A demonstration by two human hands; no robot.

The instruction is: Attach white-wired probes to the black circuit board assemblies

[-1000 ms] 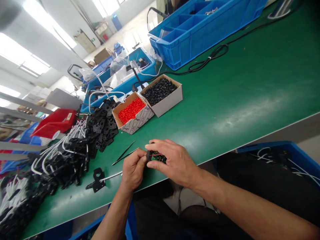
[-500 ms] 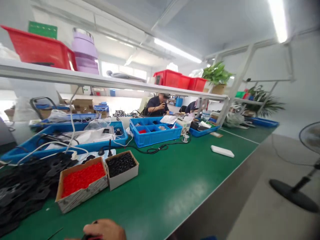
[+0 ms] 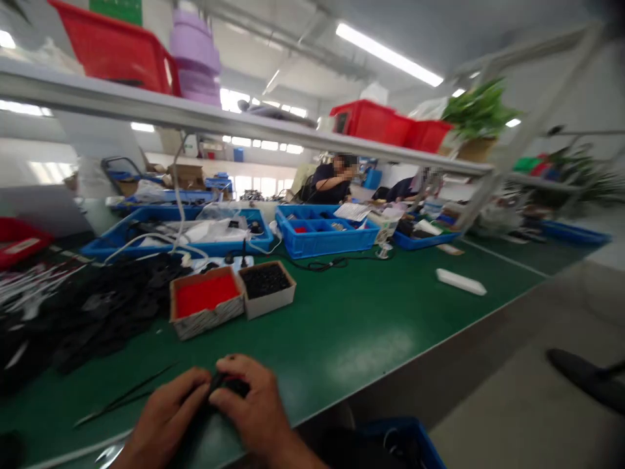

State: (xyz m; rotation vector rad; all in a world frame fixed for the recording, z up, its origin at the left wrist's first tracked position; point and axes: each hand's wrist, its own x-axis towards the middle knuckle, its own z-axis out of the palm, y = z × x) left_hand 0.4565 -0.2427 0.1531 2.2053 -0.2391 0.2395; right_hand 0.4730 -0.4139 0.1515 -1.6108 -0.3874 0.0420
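My right hand (image 3: 261,404) is closed around a small black part with a bit of red (image 3: 234,384), close to the bench's front edge. The thumb and fingers of my left hand (image 3: 168,413) pinch the near left end of the same part. Its exact kind is blurred and partly covered by my fingers. To the left of my hands, tweezers (image 3: 122,398) lie on the green bench top (image 3: 332,326). Just beyond the hands stand a carton of small red pieces (image 3: 208,320) and, touching it, a carton of small black pieces (image 3: 271,301).
Black flat parts (image 3: 112,303) are heaped at left, beside bundled wires (image 3: 34,286). Blue trays (image 3: 332,244) line the back under a shelf (image 3: 273,133). A white block (image 3: 460,281) lies at right. A blue bin (image 3: 410,433) stands below the bench edge. Two people sit beyond.
The view has swung left and down. My left hand has come into view and both hands now meet at the black part. Tweezers and the bin below show more fully.
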